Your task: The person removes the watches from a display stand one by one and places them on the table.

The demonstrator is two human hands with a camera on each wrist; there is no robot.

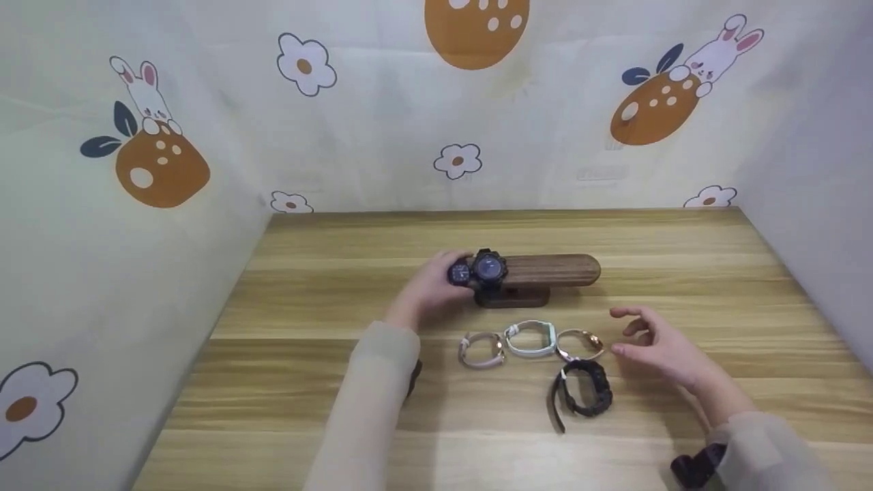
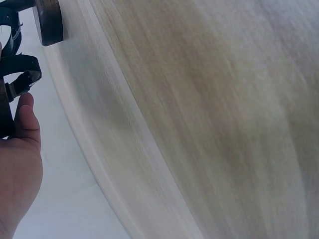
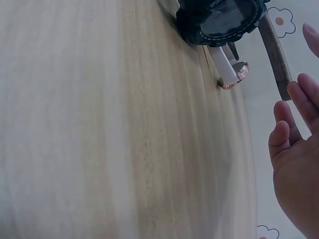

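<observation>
My left hand [image 1: 436, 281] wraps round the left end of a brown wooden watch stand [image 1: 552, 270], gripping a black watch with a squarish dial [image 1: 460, 273] there. In the left wrist view, fingertips [image 2: 29, 114] reach the hanging strap [image 2: 25, 64] of that watch; the rest of the grip is cut off by the frame. Beside it on the bar sits a second black watch, round-faced [image 1: 489, 266]. My right hand [image 1: 665, 346] hovers at the right with fingers loosely bent and holds nothing. Nearest to it is a thin watch with a rose-gold case [image 1: 595, 340].
On the wooden table [image 1: 273, 382] stand a pink-strapped watch [image 1: 481, 350], a mint-and-white watch [image 1: 530, 339] and a black sports watch [image 1: 592, 390] with its strap end trailing forward. Patterned cloth walls [image 1: 368, 136] border the table at the back and sides.
</observation>
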